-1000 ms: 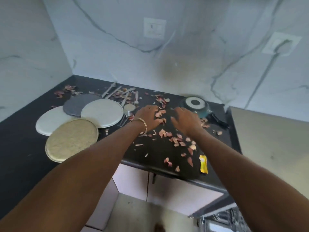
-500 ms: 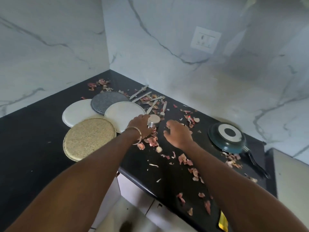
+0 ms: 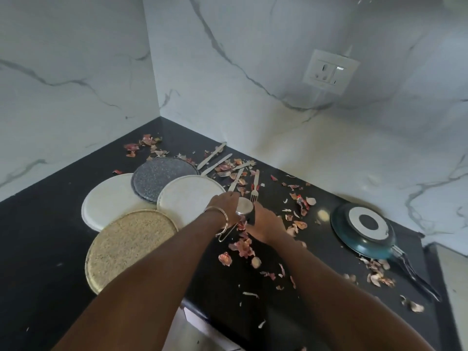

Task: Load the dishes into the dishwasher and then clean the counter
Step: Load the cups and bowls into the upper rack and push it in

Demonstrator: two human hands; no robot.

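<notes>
Head view: both my hands close around the steel cup (image 3: 244,206), mid-counter (image 3: 38,236) beside the white plate (image 3: 187,196). Left hand (image 3: 226,202) curls on its rim; right hand (image 3: 266,222) cups the side, though I can't tell how firmly. Looks light, stiff, slick, so I'd grip the wall, not the base.
</notes>
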